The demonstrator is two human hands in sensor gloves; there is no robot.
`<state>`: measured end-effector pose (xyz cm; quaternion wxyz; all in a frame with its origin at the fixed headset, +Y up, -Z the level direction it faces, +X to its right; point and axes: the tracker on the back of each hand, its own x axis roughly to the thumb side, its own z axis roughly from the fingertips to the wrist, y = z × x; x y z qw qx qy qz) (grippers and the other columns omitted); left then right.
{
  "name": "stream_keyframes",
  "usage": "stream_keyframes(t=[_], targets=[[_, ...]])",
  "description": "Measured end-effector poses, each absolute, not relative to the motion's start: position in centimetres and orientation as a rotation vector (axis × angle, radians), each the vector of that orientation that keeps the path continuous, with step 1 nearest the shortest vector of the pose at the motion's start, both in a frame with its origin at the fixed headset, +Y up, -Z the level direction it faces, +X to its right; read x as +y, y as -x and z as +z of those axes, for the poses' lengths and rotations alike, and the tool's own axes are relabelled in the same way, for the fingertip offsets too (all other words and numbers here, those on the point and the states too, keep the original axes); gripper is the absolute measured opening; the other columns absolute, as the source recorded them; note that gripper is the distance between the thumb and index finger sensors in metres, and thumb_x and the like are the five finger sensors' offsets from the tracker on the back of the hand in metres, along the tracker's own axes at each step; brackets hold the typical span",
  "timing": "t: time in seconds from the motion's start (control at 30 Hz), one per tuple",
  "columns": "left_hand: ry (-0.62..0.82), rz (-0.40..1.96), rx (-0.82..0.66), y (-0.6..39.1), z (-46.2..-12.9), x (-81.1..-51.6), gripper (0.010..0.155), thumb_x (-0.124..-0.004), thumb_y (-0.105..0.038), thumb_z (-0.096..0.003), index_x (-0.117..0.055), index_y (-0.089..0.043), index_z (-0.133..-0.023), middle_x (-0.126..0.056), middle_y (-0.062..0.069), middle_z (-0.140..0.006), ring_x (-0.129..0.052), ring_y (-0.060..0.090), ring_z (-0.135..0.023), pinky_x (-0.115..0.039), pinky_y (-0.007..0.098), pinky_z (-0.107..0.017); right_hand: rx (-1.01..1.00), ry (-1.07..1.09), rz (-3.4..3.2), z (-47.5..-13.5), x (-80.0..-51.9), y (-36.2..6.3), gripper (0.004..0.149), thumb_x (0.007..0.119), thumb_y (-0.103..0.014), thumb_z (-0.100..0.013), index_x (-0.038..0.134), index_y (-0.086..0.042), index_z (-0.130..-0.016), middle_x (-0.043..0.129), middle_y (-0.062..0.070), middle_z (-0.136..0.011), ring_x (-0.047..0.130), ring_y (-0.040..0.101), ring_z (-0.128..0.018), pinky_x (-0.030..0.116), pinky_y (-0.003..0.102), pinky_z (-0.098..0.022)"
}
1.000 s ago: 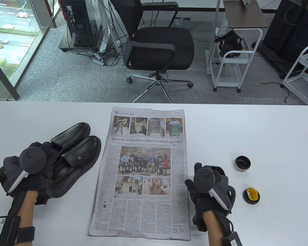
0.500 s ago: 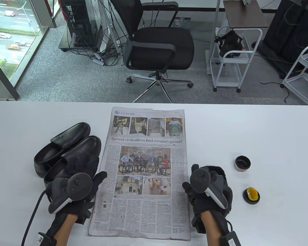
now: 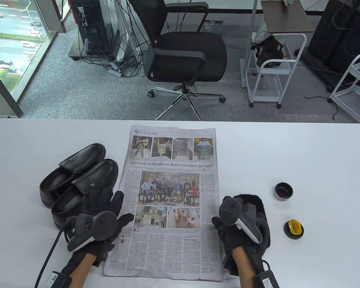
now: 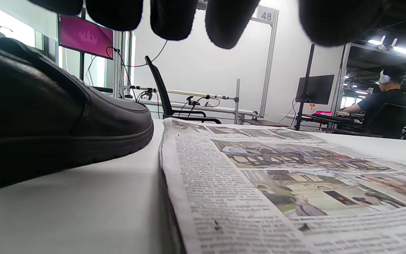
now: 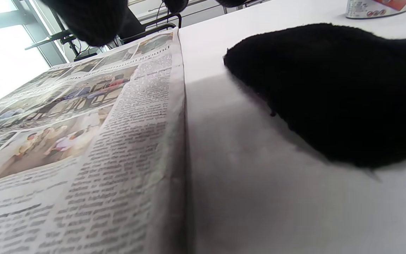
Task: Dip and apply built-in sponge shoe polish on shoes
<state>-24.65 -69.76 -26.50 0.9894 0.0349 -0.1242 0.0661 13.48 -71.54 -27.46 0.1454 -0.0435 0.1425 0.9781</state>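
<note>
Desk [image 3: 303,150]: white surface carrying every item; both gloved hands enter from the near edge.
Newspaper [image 3: 168,192]: spread flat at the centre as a work mat; nothing rests on it but part of the left hand.
Shoes [image 3: 78,180]: a black pair lying side by side to the left of the newspaper, off the sheet, toes pointing away and to the right.
Polish tin [image 3: 283,191]: open, dark contents showing, well to the right of the newspaper.
Lid with sponge [image 3: 293,229]: black cap turned up with a yellow sponge inside, just nearer than the tin and apart from it.
Black cloth [image 3: 255,207]: a fuzzy dark piece under the right hand; the right wrist view shows it lying on the desk beside the newspaper's edge.
Left hand [image 3: 103,216]: released, fingers straight and spread, lying at the heel of the nearer shoe, thumb over the newspaper's left edge; it grasps nothing.
Right hand [image 3: 243,222]: rests over the cloth just right of the newspaper; whether the fingers grip the cloth cannot be told.
Progress: preparation only. The tin is open and the mat laid; no shoe is on the mat, the sponge is untouched, and dipping and applying polish are all left.
</note>
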Motion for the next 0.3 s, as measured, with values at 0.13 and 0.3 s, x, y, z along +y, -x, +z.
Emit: stream_keyframes(t=[0.13, 0.3], targets=[[-0.046, 0.147, -0.254, 24.34, -26.39, -69.96, 0.077, -0.064, -0.063, -0.056, -0.052, -0.015, -0.115, -0.042, 0.027, -0.121, -0.043, 0.065, -0.104, -0.045, 0.079, -0.067, 0.461, 0.11, 2.82, -27.48, -71.75, -13.21, 0.079, 0.069, -0.047, -0.049, 0.03, -0.015, -0.11, 0.025, 0.031, -0.114, 0.027, 0.067, -0.098, 0.024, 0.086, -0.06], [-0.042, 0.16, -0.262, 24.09, -26.36, -70.13, 0.077, -0.064, -0.061, -0.0566, -0.051, -0.012, -0.115, -0.043, 0.028, -0.119, -0.044, 0.065, -0.103, -0.046, 0.079, -0.067, 0.505, 0.105, 2.8, -27.46, -72.05, -13.06, 0.08, 0.069, -0.046, -0.049, 0.029, -0.013, -0.11, 0.023, 0.032, -0.113, 0.026, 0.068, -0.097, 0.023, 0.086, -0.06]])
